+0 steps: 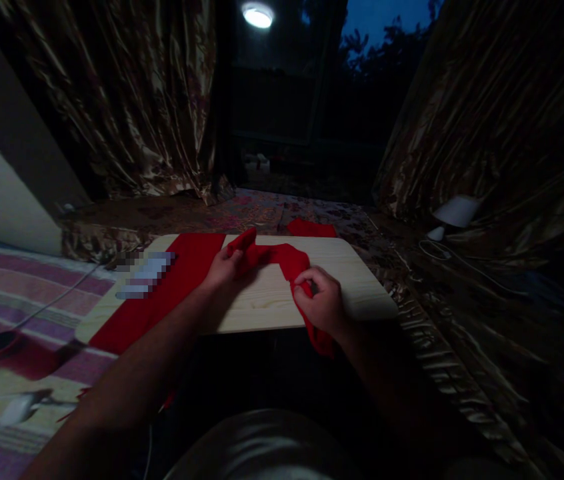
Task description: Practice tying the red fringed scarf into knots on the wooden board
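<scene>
A red cloth [277, 255] is stretched between my two hands over a light wooden board [267, 300]. My left hand [223, 270] pinches one end of it near the board's middle. My right hand [323, 303] is closed on the other end near the front edge, and a tail of the cloth hangs down below that hand. A second red cloth [172, 287] lies flat along the board's left side. Another small red piece [311, 229] sits at the board's far edge.
A blurred patch [145, 275] covers something on the left red cloth. A dark red cup [17, 352] and a white object [19, 408] rest on a striped rug [22, 280] at left. A white lamp [455, 215] with a cable stands at right. Shiny curtains [127, 100] hang on both sides.
</scene>
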A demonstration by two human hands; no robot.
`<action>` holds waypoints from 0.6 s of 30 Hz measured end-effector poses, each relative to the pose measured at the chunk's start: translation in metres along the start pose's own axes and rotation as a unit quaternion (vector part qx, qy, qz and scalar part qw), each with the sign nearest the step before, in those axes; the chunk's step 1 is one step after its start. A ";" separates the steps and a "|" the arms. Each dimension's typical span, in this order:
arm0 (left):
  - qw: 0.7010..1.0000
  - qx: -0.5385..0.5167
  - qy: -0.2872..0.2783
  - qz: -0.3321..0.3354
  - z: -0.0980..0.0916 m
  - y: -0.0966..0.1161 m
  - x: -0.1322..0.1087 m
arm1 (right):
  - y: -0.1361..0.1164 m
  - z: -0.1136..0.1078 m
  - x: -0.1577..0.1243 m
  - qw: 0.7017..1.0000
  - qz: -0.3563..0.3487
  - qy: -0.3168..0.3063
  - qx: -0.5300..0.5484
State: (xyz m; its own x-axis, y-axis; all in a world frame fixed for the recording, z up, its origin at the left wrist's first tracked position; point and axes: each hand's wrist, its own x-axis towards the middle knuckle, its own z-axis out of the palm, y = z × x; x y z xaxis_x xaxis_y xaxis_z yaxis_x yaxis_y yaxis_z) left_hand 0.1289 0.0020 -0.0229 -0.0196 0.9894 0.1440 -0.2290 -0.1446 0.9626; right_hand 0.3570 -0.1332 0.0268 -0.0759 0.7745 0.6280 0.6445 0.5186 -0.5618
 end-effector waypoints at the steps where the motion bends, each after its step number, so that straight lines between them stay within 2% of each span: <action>1: 1.000 -0.010 0.027 0.006 -0.003 0.002 0.002 | -0.006 0.004 -0.004 0.998 -0.030 -0.063 0.001; 3: 0.998 -0.006 0.058 0.025 -0.006 0.006 0.005 | -0.016 0.016 -0.013 0.975 -0.085 -0.207 -0.003; 6: 0.997 0.019 0.057 0.053 -0.004 0.011 0.002 | -0.028 0.039 -0.028 0.909 -0.153 -0.387 -0.014; 8: 0.993 0.057 0.073 0.077 0.000 0.014 -0.002 | -0.032 0.049 -0.034 0.876 -0.180 -0.448 -0.002; 9: 0.989 0.086 0.086 0.090 0.001 0.016 -0.004 | -0.032 0.052 -0.034 0.870 -0.181 -0.458 0.010; 11: 0.970 0.178 0.111 0.122 0.002 0.019 -0.007 | -0.030 0.053 -0.029 0.887 -0.156 -0.435 0.029; 13: 0.933 0.300 0.118 0.160 0.000 0.021 -0.011 | -0.020 0.048 -0.016 0.928 -0.109 -0.356 0.012; 15: 0.894 0.403 0.087 0.177 -0.001 0.023 -0.016 | -0.001 0.039 0.002 0.959 -0.068 -0.270 -0.045; 16: 0.882 0.435 0.062 0.170 0.000 0.023 -0.020 | 0.012 0.034 0.012 0.963 -0.055 -0.250 -0.083; 18: 0.882 0.453 0.008 0.131 0.002 0.023 -0.028 | 0.040 0.026 0.028 0.954 -0.048 -0.243 -0.171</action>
State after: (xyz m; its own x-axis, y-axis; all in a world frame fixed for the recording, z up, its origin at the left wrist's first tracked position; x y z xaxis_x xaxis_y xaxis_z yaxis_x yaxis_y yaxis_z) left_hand 0.1263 -0.0286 -0.0039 0.0278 0.9192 0.3929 0.6574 -0.3129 0.6855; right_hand 0.3608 -0.0815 0.0077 -0.4372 0.8486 0.2979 0.8206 0.5119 -0.2539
